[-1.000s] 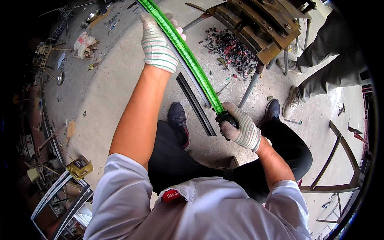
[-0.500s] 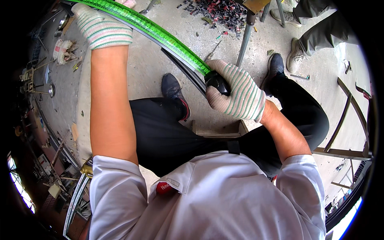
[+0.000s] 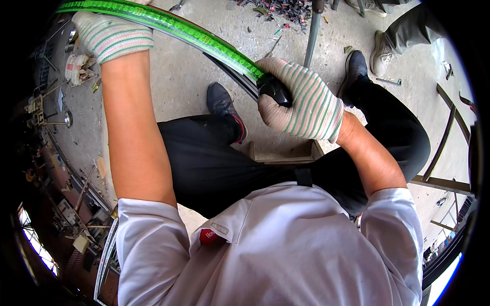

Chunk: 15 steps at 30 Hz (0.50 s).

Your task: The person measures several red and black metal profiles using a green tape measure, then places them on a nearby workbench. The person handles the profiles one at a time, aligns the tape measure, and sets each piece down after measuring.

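A tape measure's bright green blade [image 3: 194, 33] arches from the upper left down to its black case [image 3: 275, 91]. My right hand [image 3: 302, 101], in a striped white knit glove, is closed round that case. At the upper left, my gloved left hand [image 3: 115, 34] is closed at the blade's near edge; the blade covers most of its fingers, and a bit of pale glove shows past the far edge. Directly under the blade runs a thin dark strip [image 3: 229, 76], ending near the case.
A low wooden stool or frame [image 3: 286, 153] stands between my legs. Black and red scraps [image 3: 288, 10] lie on the concrete floor ahead. Another person's shoe [image 3: 382, 53] is at the upper right, near metal legs. Bent metal bars [image 3: 445, 137] stand at right. Clutter and tools line the left side.
Both hands have shifted slightly up and left in the picture, the left one further. More of the green blade shows at the upper left. Both grips look the same.
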{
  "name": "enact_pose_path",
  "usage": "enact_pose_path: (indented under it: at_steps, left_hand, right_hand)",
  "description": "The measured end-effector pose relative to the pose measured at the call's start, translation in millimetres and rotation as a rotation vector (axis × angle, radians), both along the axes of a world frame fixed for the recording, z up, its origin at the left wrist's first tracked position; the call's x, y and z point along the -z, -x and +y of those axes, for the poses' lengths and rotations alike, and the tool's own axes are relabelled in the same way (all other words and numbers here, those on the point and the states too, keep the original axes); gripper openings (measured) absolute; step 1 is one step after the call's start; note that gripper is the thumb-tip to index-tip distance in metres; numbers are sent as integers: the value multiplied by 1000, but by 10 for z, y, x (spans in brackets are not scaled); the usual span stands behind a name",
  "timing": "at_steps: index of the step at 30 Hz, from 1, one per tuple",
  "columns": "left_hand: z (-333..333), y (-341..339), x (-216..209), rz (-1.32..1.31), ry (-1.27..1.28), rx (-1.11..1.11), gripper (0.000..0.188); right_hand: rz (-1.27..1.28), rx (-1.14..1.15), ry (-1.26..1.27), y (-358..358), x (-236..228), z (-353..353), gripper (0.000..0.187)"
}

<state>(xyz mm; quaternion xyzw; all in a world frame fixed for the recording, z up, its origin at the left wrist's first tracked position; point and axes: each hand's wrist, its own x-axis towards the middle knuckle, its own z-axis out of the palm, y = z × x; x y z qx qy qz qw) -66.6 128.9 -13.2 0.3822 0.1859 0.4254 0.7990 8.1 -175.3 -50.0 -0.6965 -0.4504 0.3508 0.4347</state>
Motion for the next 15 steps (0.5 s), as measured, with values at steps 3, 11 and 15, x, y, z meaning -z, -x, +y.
enact_pose_path:
  at_steps: [3,11,15]
  left_hand:
    - [15,11,-15,14,-5,11,65]
    - [11,12,-8,16,-39,7,65]
    - [14,-16,-5,59,-35,-38,62]
  right_hand:
    - [14,-10,32,-2,0,1,47]
    - [22,-10,32,-2,-8,16,45]
    - [18,5,6,6,28,9,45]
